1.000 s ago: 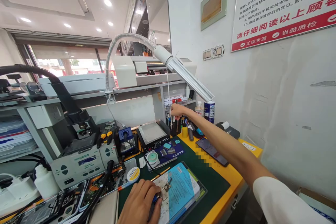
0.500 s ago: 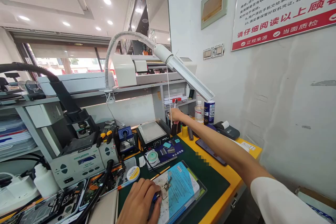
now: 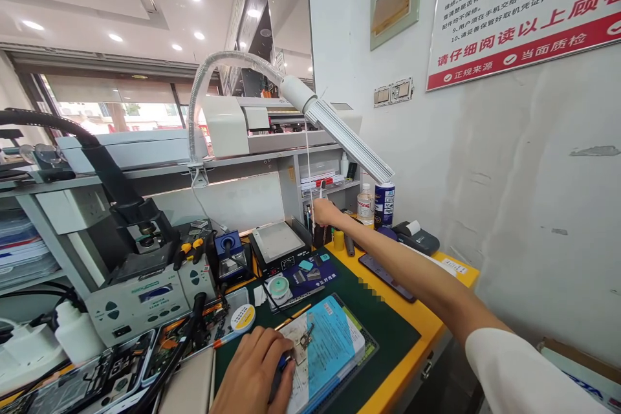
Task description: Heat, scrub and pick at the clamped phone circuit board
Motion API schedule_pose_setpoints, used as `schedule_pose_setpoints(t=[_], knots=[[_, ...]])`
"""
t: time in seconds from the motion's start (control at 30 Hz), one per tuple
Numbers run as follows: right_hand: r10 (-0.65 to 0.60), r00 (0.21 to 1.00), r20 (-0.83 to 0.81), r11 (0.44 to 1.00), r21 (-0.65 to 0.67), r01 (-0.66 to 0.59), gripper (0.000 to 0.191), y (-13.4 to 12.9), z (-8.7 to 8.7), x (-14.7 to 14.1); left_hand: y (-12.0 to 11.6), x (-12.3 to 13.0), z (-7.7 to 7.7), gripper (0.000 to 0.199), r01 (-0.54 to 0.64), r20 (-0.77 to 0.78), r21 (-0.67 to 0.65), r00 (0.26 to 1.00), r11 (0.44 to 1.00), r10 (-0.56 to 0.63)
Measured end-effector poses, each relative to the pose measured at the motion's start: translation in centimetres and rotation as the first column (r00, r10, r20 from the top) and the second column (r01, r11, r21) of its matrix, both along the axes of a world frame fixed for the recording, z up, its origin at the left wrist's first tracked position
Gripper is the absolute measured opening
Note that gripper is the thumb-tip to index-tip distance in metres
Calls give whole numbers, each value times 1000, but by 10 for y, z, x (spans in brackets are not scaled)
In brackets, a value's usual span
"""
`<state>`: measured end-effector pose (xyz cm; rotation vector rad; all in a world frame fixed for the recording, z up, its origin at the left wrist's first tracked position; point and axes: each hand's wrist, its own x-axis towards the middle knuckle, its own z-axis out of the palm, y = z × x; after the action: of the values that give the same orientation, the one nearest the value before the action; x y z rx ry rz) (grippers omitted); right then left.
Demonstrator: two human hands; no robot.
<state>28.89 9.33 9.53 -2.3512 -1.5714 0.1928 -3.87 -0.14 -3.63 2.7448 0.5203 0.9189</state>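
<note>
Left grip (image 3: 255, 369): closed on a dark, blue-marked hand tool (image 3: 280, 372), low at the near-left side of a blue-and-white book (image 3: 334, 343). Tool mostly hidden by the fingers; exact type not readable.

Right grip (image 3: 325, 212): arm extended, fingers curled at the black tool holder (image 3: 321, 235) by the shelf unit. Contact surfaces hidden, so cannot tell whether it is gripping anything. Slender upright implement (image 3: 323, 189) shows just behind the fingers; white cord (image 3: 308, 165) hangs close beside them.

Step in hand, as judged: reach-in at the holder, left grip keeping the tool by the book. Next move calls for a firm pinch on one item only, a lift clear of its neighbours, and slack room from the cord.

Outward: yellow container (image 3: 338, 240) beside the holder; clear bottle (image 3: 365, 206) and blue can (image 3: 385, 207) further along; phone (image 3: 387, 277) on the yellow worktop (image 3: 429, 314). Small metal parts (image 3: 306, 335) on the book; a left-side bump could scatter them. Book lies over the green mat (image 3: 388, 333).
</note>
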Motion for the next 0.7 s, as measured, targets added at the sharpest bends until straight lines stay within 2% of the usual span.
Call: schedule_pose_setpoints(t=[0.13,0.23,0.33,0.43,0.57,0.7], knots=[[7,1000,26,992,130,-10,36,-15,4,-7,0,-2,4,14,3,-26,4,1000,1000,-3],[92,996,-10,983,160,-90,34,-33,4,-10,1,-2,6,13,21,-61,9,998,1000,-20],[257,959,-118,966,54,-252,27,-52,-4,-13,0,-2,4,13,2,-41,-3,999,1000,-3],[384,894,-232,909,-79,-410,20,-63,-20,-16,-2,-1,2,14,0,-5,-12,1000,1000,0],[437,848,-301,846,-181,-501,25,-62,-46,-16,-2,-1,3,14,4,-8,0,1000,1000,-4],[482,822,-304,799,-232,-555,27,-57,-68,-13,-1,-2,7,17,26,-63,35,998,999,-23]])
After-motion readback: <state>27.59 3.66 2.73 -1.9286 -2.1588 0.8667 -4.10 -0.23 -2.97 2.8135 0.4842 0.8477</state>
